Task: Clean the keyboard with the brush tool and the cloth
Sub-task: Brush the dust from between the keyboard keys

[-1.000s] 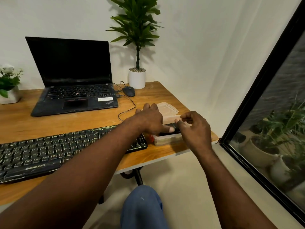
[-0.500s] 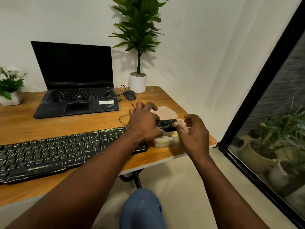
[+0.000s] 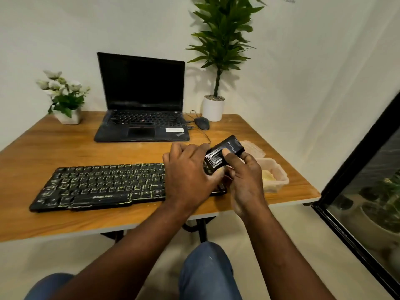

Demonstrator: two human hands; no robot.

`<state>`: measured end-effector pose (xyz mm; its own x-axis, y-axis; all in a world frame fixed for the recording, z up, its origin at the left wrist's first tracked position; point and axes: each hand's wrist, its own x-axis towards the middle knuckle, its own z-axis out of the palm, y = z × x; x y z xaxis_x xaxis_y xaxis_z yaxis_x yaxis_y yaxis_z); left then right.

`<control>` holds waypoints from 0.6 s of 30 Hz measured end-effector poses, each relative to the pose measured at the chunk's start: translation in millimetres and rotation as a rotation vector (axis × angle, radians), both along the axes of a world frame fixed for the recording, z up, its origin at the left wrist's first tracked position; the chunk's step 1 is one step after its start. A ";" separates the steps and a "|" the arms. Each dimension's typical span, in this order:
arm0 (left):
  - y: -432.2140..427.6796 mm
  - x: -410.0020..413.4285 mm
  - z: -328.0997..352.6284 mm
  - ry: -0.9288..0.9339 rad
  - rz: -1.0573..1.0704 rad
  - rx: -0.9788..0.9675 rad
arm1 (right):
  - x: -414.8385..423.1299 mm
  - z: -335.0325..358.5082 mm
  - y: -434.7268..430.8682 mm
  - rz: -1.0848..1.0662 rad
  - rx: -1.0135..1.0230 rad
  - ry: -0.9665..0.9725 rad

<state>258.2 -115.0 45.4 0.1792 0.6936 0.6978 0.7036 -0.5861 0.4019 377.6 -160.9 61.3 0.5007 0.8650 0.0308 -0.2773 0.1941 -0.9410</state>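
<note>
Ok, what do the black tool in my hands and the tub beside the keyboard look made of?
The black tool: likely hard plastic, matte, with moulded ridges and a printed logo. The tub: translucent plastic, faintly glossy; pale contents show through its wall.

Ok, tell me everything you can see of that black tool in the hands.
The black tool is a small boxy block, plastic by its look, with a pale logo on its far end and a recessed moulded panel nearer. No bristles show. It is held tilted above the right end of the keyboard. The right hand wraps it, thumb on top; the left hand pinches its near edge.
</note>
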 end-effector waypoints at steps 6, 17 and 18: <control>-0.2 -43.0 -14.0 0.018 0.064 0.057 | -40.7 -12.3 9.0 0.033 -0.011 -0.101; 7.6 -91.1 -24.6 0.046 0.156 0.091 | -87.2 -18.2 18.8 0.197 -0.027 -0.141; 7.6 -93.1 -24.4 0.036 0.166 0.084 | -89.2 -17.6 19.5 0.204 -0.024 -0.150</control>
